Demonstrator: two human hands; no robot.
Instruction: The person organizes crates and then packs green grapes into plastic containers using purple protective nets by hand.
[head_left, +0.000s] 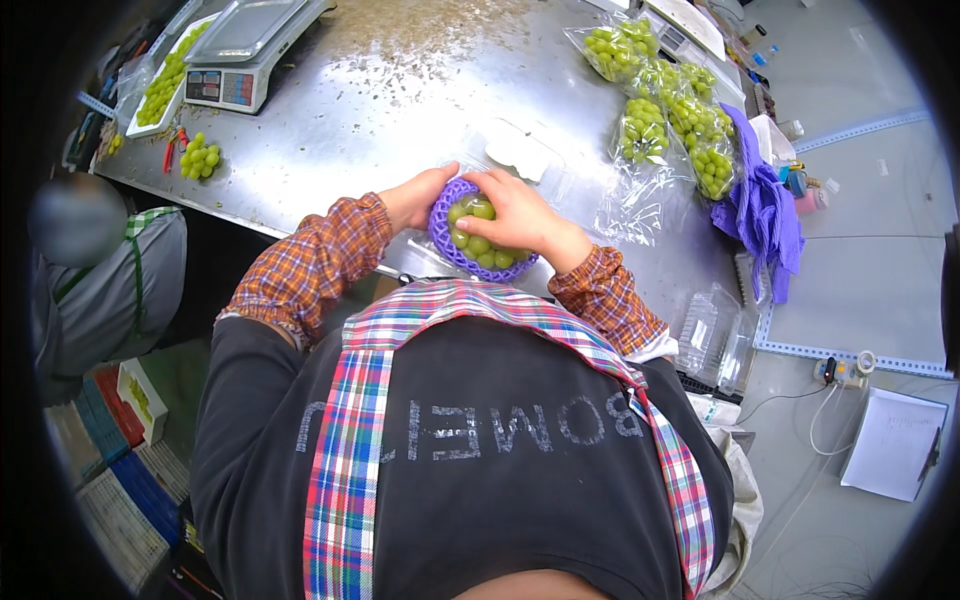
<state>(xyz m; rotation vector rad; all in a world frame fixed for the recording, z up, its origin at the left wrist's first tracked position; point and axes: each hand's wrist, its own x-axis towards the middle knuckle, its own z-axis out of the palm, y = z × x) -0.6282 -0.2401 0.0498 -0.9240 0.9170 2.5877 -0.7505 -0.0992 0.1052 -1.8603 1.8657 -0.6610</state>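
Observation:
A bunch of green grapes (487, 259) sits inside a purple foam net sleeve (444, 238) at the near edge of the metal table. My left hand (418, 198) holds the sleeve's left side, its thumb up along the rim. Over the top of the bunch lies my right hand (517, 213), gripping the grapes with its thumb and fingers and hiding part of them. Just beyond my hands is clear plastic packaging with a white patch (517, 154) on it. More clear plastic shows under the sleeve; its shape is mostly hidden.
Bagged green grapes (643, 129) and a stack of purple foam nets (754, 191) lie at right, above clear plastic boxes (705, 330). At left are a weighing scale (232, 82), red-handled snips (169, 152) and loose grapes (199, 157). Another person (127, 277) is at far left.

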